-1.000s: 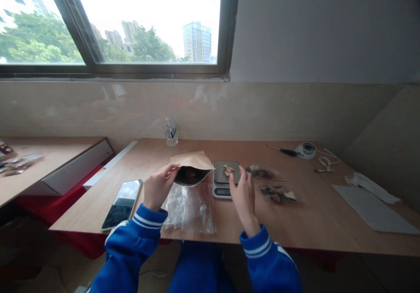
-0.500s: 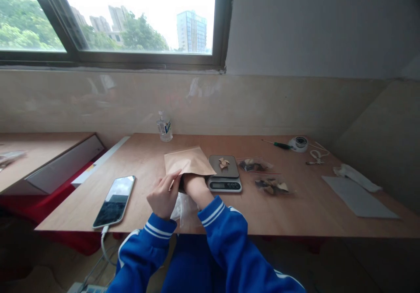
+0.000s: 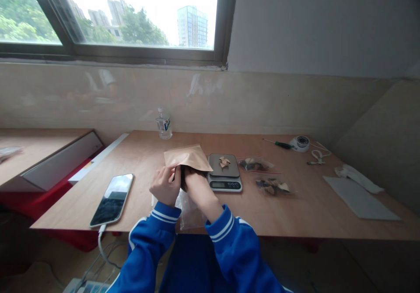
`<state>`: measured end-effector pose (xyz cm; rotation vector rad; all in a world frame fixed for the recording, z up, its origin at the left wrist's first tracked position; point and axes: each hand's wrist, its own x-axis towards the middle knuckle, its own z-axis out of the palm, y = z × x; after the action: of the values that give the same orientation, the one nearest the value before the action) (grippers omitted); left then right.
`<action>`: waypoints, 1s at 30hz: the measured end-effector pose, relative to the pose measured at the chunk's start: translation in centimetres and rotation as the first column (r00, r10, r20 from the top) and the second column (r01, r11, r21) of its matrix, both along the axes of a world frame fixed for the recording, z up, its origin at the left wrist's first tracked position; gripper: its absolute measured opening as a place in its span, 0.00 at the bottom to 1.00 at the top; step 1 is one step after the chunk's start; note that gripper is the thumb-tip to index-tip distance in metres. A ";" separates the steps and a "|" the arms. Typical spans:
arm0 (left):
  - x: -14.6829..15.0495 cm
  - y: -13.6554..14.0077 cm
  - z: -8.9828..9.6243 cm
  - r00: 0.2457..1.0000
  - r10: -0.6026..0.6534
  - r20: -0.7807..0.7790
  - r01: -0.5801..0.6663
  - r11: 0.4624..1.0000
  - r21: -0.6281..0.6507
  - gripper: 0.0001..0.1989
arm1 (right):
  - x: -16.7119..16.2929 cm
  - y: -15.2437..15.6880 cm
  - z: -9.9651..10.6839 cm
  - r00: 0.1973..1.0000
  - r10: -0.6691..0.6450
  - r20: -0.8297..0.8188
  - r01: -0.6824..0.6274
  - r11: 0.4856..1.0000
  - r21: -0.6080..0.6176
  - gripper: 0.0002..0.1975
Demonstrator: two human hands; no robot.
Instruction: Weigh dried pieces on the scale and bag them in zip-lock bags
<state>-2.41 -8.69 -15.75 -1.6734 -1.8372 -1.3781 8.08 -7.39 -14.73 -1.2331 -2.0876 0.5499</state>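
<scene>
A brown kraft paper bag [image 3: 188, 156] lies with its mouth facing me. My left hand [image 3: 166, 184] grips the left edge of that mouth, fingers closed on the paper. Inside the opening is my right hand [image 3: 197, 187]; its fingers are hidden by the bag, so what they hold does not show. Just right of the bag stands a kitchen scale [image 3: 225, 185], with a few pale dried pieces [image 3: 224, 162] on its plate. Beneath my wrists lies a clear plastic bag [image 3: 190, 212].
Two clear zip bags [image 3: 256, 164] of dark and pale dried pieces lie right of the scale. A phone [image 3: 113, 199] on a cable is at left, a water bottle [image 3: 164, 125] behind. Farther right are a screwdriver [image 3: 282, 145], a white camera [image 3: 300, 143] and a grey sheet [image 3: 361, 199].
My right hand has drawn back slightly out of the bag, showing more of its back. The bag's mouth is lifted a little wider. The view has tilted slightly.
</scene>
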 end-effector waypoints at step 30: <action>-0.2 1.9 2.9 0.996 -0.062 0.059 0.067 0.993 -0.096 0.09 | 8.1 -0.4 -1.9 0.918 -0.253 -0.305 0.344 0.890 0.299 0.14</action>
<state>-2.64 -6.74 -12.88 -1.7741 -1.9256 -1.3951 16.18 -7.82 -16.65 -1.1745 -1.6440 0.1742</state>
